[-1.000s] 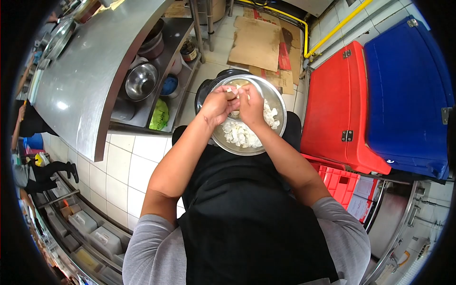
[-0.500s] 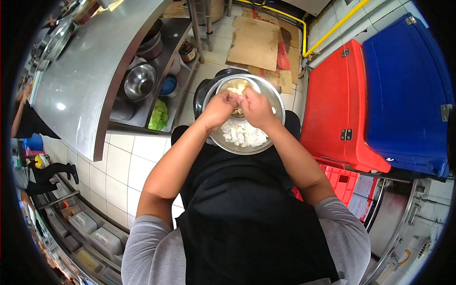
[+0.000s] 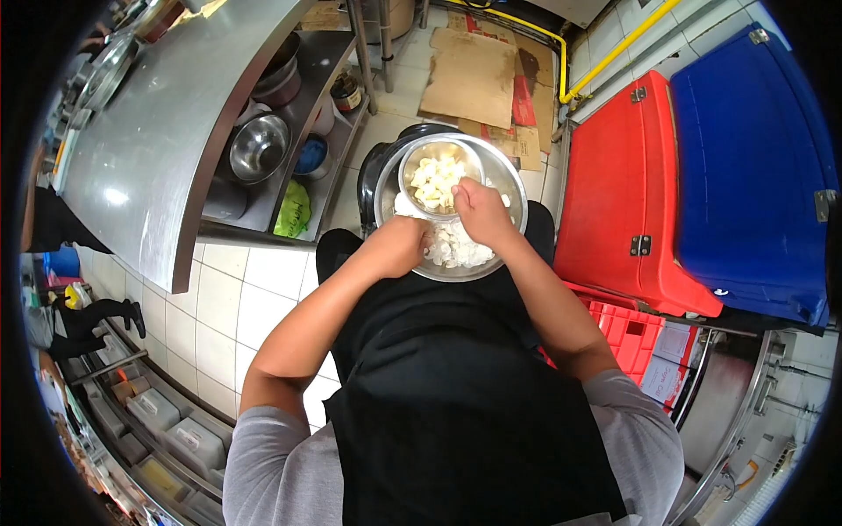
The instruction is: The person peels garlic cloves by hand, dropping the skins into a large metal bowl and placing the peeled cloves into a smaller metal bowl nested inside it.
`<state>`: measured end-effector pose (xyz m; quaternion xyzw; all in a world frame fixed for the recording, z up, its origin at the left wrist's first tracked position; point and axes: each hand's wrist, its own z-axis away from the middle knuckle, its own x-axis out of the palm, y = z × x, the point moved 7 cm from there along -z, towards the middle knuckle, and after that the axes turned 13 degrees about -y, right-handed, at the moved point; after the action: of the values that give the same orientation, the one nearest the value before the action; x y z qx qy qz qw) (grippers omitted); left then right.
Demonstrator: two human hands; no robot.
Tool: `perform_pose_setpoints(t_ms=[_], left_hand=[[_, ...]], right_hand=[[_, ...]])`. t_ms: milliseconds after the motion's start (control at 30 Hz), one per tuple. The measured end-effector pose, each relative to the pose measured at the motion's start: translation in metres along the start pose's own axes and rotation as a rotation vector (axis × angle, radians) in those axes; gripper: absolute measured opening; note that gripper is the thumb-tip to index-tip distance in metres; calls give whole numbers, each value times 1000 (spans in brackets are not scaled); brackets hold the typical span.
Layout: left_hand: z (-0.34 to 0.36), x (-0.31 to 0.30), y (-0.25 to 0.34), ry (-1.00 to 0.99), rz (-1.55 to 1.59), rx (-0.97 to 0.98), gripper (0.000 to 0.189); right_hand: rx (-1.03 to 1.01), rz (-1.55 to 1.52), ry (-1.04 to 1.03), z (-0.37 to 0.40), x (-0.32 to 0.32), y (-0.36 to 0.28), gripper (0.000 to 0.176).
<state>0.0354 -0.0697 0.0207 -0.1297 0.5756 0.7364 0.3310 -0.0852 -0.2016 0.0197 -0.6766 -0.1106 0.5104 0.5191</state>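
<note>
On my lap rests a wide metal bowl. Inside its far part sits a smaller metal bowl with pale yellow peeled pieces that look like garlic cloves. White papery pieces, like unpeeled cloves and skins, lie in the wide bowl's near part. My left hand is closed at the left edge of the white pieces; its fingertips are hidden. My right hand is closed by the small bowl's right rim, thumb toward the yellow pieces. What either hand holds is too small or hidden to tell.
A steel table with pots on its lower shelf stands at the left. Red and blue lidded chests are at the right. Flattened cardboard lies on the floor ahead. Another person's leg shows at far left.
My hands were together over the small bowl and have parted. The left moved down toward the white pieces, the right slightly down and right. The yellow pieces are now uncovered.
</note>
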Motion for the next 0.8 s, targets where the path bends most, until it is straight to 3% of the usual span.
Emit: perform_pose_setpoints(t_ms=[33,167,267,333,400,467,500,633,733,800], left_hand=[[-2,0,-3,-35,-176,-70,10],[-5,-1,1,-65,-169,13,8],[-13,-3,-5,-99,79,-34,11],[-19,-5,-12,14,492,-28,16],[-24,-4,-15,-10,565,-108,22],[-27,-8,-19,105,966,-153,22],[-29,-8,-19,109,1015,-143,21],[-21,-3,-20,52,912,-197,20],[-17,1,-19,2,884,-201,20],[-17,-2,-18,77,953,-163,21]], right_hand=[[-18,49,14,-5,-3,0,28],[-1,75,8,-15,-10,-1,30],[11,-26,15,-21,-6,14,31],[5,-79,47,-27,-5,16,32],[306,-743,18,-32,12,44,32],[225,-672,-15,-43,12,56,32],[147,-599,-49,-47,13,55,33],[131,-591,20,-47,5,51,37],[285,-692,75,-37,-4,40,32],[259,-488,-11,-40,-4,47,24]])
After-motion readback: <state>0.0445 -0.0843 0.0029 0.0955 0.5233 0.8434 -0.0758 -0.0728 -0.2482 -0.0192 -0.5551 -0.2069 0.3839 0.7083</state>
